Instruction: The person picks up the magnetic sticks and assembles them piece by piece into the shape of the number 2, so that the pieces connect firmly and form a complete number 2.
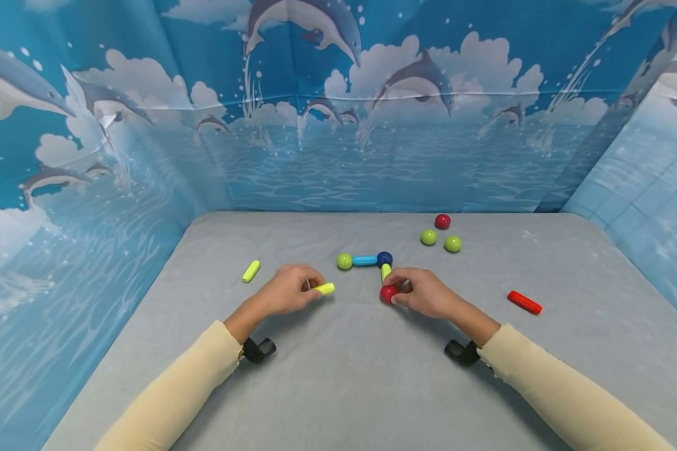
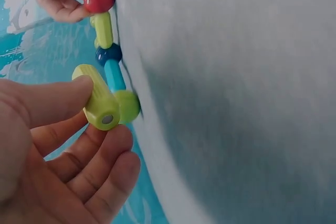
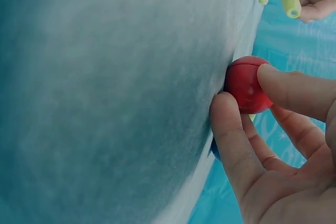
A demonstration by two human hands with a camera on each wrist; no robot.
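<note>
The left hand pinches a yellow-green stick between thumb and fingers; a small metal disc shows in its end in the left wrist view. The right hand grips a red ball between thumb and fingers. From that ball a yellow-green stick runs to a dark blue ball, and a light blue stick joins that to a green ball.
On the grey table, a loose yellow-green stick lies at the left and a red stick at the right. Toward the back sit another red ball and two green balls. A dolphin-print curtain surrounds the table.
</note>
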